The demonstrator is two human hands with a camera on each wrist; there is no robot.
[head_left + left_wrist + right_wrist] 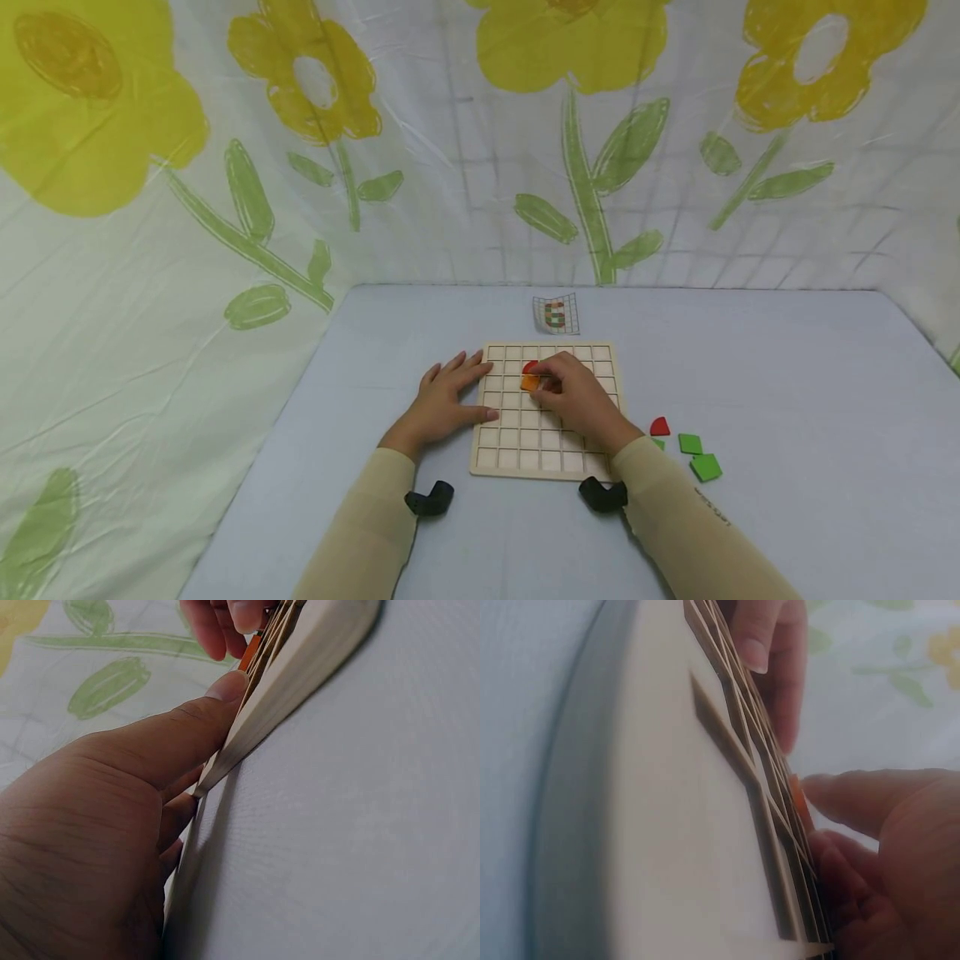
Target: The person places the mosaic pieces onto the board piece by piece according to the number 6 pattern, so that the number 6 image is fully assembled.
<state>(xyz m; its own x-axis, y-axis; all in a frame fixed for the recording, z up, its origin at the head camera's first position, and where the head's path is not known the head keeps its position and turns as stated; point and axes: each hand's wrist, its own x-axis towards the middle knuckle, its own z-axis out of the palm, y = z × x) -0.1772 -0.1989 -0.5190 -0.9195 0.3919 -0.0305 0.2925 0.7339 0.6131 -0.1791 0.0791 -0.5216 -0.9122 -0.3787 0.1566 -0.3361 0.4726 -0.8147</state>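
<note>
Left hand [442, 406] lies spread wide along the left edge of a wooden board [510, 458], with its thumb resting over the rim. Right hand [581, 398] reaches over the board's right edge, its thumb and finger bent in a small pinch on an orange piece [530, 382]. That piece is on the far half of the board, a bit left of the middle, just below a red piece [529, 366]. Bare squares run from there down to the near edge. Lots of table [810, 400] stretches out to the right, and some lies between the board and the far table edge, where a picture card [556, 314] sits. Right of the board, near the right arm, are another red piece [660, 427] and green pieces [690, 443]; the sleeve partly hides one green piece. Both arms come in from the near side, slanting toward each other. Each wrist wears a black thing [430, 500], and the right one hides part of the board's near right corner.
</note>
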